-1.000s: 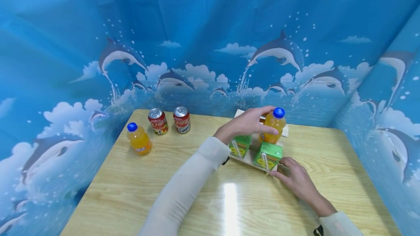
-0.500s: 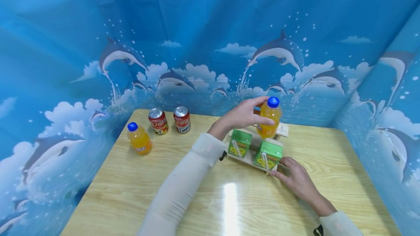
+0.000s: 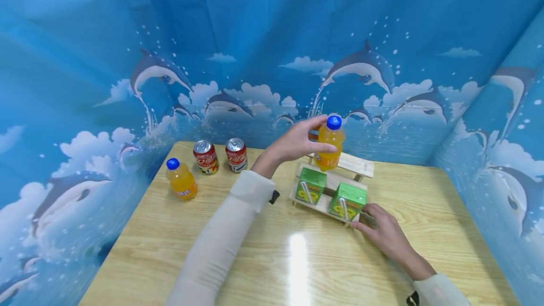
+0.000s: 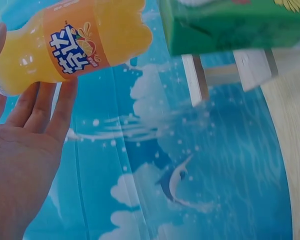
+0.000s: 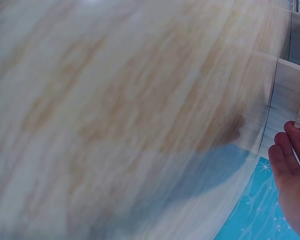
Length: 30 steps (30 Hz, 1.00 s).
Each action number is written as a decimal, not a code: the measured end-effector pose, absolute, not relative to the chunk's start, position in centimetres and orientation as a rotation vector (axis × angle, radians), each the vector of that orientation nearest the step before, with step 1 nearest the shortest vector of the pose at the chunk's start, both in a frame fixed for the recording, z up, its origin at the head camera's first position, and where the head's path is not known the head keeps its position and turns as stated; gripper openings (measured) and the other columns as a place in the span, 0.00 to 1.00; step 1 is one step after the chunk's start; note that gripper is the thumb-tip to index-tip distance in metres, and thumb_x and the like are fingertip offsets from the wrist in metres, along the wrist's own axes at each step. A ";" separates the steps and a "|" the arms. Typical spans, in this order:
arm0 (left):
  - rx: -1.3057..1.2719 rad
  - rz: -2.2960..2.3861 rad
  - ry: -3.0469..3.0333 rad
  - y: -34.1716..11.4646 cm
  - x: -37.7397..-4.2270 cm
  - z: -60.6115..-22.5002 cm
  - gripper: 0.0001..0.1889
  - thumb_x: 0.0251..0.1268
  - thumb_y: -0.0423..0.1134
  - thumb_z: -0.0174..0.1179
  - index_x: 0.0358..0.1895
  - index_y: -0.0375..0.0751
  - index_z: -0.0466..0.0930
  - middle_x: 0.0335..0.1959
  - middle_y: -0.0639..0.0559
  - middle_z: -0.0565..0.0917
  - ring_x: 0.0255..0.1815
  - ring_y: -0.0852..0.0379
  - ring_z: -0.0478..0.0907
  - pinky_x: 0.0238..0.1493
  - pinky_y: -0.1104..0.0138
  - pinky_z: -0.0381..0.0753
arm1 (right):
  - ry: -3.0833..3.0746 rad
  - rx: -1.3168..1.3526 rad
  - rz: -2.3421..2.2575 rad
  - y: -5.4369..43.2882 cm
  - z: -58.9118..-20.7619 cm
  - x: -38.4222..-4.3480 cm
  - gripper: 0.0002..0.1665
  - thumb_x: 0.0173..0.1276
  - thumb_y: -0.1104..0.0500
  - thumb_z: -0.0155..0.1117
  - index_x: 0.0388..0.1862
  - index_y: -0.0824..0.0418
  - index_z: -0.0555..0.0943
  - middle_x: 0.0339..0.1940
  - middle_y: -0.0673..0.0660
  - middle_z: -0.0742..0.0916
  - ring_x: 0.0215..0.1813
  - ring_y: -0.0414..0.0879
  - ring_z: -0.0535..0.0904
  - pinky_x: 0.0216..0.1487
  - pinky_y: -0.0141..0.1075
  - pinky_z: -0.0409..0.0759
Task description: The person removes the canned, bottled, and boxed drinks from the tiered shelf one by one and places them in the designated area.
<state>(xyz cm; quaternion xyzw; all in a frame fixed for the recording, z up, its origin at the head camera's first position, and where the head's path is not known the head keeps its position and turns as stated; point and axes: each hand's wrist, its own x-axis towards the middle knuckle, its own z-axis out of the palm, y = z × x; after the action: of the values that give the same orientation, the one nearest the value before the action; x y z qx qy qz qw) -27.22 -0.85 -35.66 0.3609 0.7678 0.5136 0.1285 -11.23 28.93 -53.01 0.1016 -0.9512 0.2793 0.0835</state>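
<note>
Head view: with left hand (image 3: 298, 140), grasping orange bottle (image 3: 334, 136), seemingly in air over wooden shelf (image 3: 354, 161), behind green juice boxes (image 3: 313, 178); with right hand (image 3: 386, 231), pinching shelf corner. Possible toppling of a box, if lowering too near. Left wrist: fingers (image 4: 63, 107) curled around smooth plastic, lobed at base. Right wrist: fingertips at shelf edge, glossy grained worktop (image 5: 140, 100).

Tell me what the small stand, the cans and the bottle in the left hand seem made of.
Stand: wood, matte, by the pale, natural-looking slats.
Cans: likely metal, by the shiny silver tops; the sides are printed red.
Bottle in the left hand: probably plastic, smooth and glossy, by the highlights and translucent orange body.
</note>
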 end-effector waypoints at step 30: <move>0.711 1.639 2.386 -10.8 -26.9 -39.1 0.35 0.73 0.46 0.75 0.80 0.51 0.73 0.70 0.47 0.81 0.67 0.42 0.82 0.67 0.45 0.87 | -2.867 0.265 0.824 28.7 -53.0 -11.3 0.30 0.68 0.49 0.82 0.59 0.67 0.86 0.55 0.65 0.90 0.57 0.65 0.89 0.57 0.64 0.87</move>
<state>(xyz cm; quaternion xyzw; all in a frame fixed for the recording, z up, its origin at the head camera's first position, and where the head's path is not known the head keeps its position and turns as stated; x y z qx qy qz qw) -26.87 -10.78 -39.12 0.2377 0.7979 0.5481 0.0805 -11.32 28.74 -52.98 0.0884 -0.9547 0.2746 0.0735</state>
